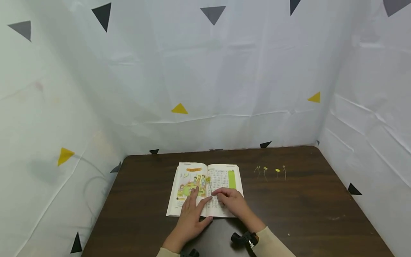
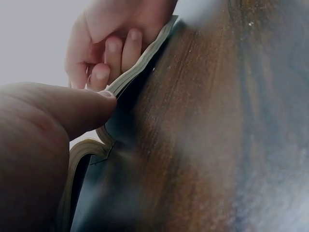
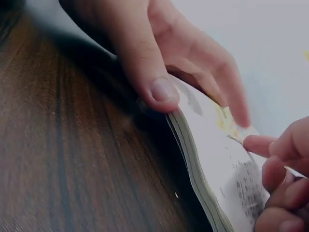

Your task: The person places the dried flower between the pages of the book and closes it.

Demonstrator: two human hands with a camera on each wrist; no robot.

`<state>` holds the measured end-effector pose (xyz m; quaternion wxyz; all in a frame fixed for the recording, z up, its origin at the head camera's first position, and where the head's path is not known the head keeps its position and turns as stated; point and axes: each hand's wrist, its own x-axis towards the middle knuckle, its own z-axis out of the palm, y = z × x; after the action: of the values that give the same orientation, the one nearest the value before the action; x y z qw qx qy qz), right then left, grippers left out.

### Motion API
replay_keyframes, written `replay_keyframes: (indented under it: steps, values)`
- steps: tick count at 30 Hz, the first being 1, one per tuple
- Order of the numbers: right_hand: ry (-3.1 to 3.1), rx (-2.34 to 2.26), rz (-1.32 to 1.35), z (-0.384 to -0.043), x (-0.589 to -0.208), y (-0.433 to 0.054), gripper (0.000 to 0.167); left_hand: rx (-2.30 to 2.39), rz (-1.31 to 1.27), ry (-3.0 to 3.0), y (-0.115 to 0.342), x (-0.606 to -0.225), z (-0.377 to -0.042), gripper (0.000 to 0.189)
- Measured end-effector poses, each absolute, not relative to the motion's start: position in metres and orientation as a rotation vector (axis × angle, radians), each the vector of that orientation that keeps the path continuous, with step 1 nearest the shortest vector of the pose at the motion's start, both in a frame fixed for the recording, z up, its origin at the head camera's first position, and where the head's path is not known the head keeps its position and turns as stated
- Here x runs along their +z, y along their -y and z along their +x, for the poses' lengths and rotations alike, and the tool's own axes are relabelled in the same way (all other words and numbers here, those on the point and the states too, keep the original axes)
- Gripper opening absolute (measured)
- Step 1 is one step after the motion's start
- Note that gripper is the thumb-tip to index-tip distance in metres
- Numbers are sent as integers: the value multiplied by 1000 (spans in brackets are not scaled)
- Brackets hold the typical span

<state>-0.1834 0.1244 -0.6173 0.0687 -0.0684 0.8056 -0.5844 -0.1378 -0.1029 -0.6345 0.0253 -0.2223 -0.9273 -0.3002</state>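
An open book (image 1: pixel 224 210) lies on the table with a picture page on the left and a text page on the right. Along its middle fold lies a yellow flower (image 1: pixel 208 180) with a thin stem running toward me. My left hand (image 1: pixel 190 220) rests spread on the left page, its thumb at the book's near edge. The right hand (image 1: pixel 233 202) is over the right page, index finger extended to the lower end of the stem and its other fingers curled in. In the right wrist view the stem (image 3: pixel 234 139) meets that index fingertip.
Several small flowers (image 1: pixel 277 171) with thin stems lie in a row on the dark wooden table (image 1: pixel 308 200), right of the book. White sheeting (image 1: pixel 192 71) with coloured triangles hangs behind and at both sides. A small pale speck (image 1: pixel 288 234) lies near the right sleeve.
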Motion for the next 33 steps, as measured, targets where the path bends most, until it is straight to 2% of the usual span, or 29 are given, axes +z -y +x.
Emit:
replay_keyframes:
  steps: [8, 15, 21, 27, 33]
  values:
    - [-2682, -1421, -411, -171, -600, -139, 18, -911, -712, 2854, 103, -637, -137, 56]
    - [-2873, -1013, -373, -145, -591, -164, 41, -913, -713, 2827, 103, -636, -136, 56]
    - [-2863, -1134, -292, -129, -604, -185, 43, -930, -698, 2861, 101, -636, -135, 57]
    - [-2623, -1464, -381, -137, -613, -205, 40, -927, -690, 2853, 101, -635, -135, 57]
    - [-2415, -1586, -382, -142, -615, -215, 49, -896, -724, 2855, 103, -634, -136, 60]
